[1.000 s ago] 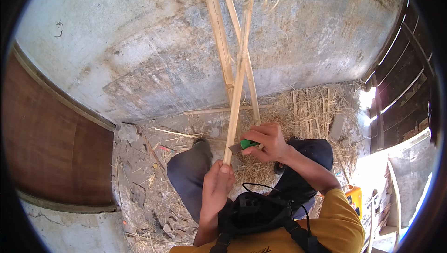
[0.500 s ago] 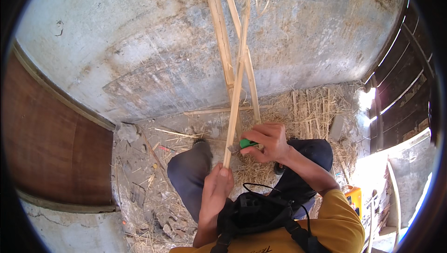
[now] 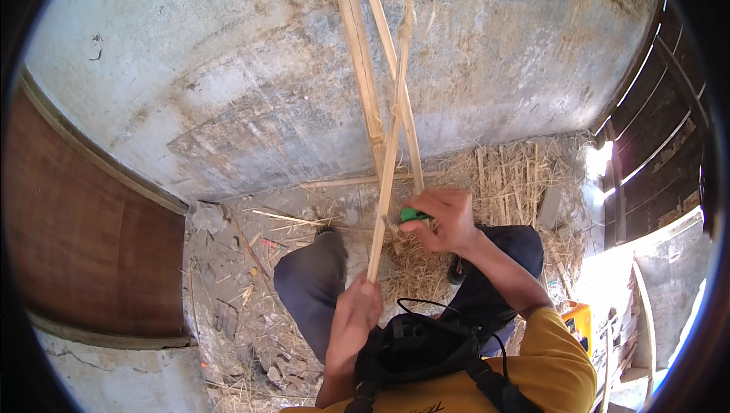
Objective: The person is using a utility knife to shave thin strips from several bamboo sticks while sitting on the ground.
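My left hand [image 3: 354, 316] is closed round the lower end of a long, pale bamboo strip [image 3: 388, 177], which slants up and away in front of me. Small curled shavings cling to the strip around its middle. Right of the strip, my right hand [image 3: 447, 221] grips a small green-handled knife [image 3: 411, 215]. Its short blade points left and lies at the strip's edge; whether it touches cannot be made out. Behind the held strip, a wider bamboo pole [image 3: 356, 48] and a narrower strip [image 3: 382, 21] lean against the wall, crossing it in view.
A stained grey wall [image 3: 258, 93] rises ahead. Straw and shavings [image 3: 517, 185] litter the floor between and beyond my knees. A brown wooden panel [image 3: 91, 223] stands at left, dark slats [image 3: 654, 139] at right. A yellow container [image 3: 578, 325] sits by my right elbow.
My right hand and the knife have moved slightly up and away along the strip. The held strip has shifted a little, and my left hand has come slightly nearer to me.
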Demonstrator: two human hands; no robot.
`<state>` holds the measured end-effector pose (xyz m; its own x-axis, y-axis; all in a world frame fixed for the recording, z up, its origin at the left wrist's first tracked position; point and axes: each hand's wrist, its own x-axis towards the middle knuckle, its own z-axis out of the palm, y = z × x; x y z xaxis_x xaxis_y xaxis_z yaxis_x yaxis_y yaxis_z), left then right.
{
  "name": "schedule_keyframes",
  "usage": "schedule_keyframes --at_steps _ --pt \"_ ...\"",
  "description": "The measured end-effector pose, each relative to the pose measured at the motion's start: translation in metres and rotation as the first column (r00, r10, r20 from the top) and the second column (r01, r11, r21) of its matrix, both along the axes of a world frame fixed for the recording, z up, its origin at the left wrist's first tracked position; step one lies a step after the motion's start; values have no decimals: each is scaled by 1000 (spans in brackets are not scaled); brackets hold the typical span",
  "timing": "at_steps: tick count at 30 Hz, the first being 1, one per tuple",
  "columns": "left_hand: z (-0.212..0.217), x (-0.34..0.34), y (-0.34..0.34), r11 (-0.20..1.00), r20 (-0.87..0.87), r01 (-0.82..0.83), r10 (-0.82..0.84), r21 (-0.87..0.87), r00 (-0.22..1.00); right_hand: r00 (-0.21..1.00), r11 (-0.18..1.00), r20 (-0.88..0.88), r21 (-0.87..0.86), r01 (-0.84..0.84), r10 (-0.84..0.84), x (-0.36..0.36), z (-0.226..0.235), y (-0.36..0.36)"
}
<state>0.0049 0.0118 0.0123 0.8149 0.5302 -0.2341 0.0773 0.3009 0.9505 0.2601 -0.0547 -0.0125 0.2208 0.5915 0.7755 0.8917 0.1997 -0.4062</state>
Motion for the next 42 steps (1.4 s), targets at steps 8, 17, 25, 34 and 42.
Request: schedule_keyframes --at_steps 8,17,25,34,42 --pt "-15 -13 -4 999 19 42 -42 7 999 998 999 -55 29 43 -41 14 6 1" --pt "-26 -32 -10 996 -70 85 -86 -5 994 969 986 -199 61 158 -143 41 4 8" --pt "-35 -50 -14 990 -92 118 -125 -79 988 921 949 -227 -78 307 -317 71 7 11" --pt "-38 -57 -17 982 -89 140 -152 -129 984 893 938 -286 -114 327 -346 88 10 17" --pt "-43 -52 3 932 -125 126 -178 -340 976 549 928 -834 -249 -278 -59 98 13 11"
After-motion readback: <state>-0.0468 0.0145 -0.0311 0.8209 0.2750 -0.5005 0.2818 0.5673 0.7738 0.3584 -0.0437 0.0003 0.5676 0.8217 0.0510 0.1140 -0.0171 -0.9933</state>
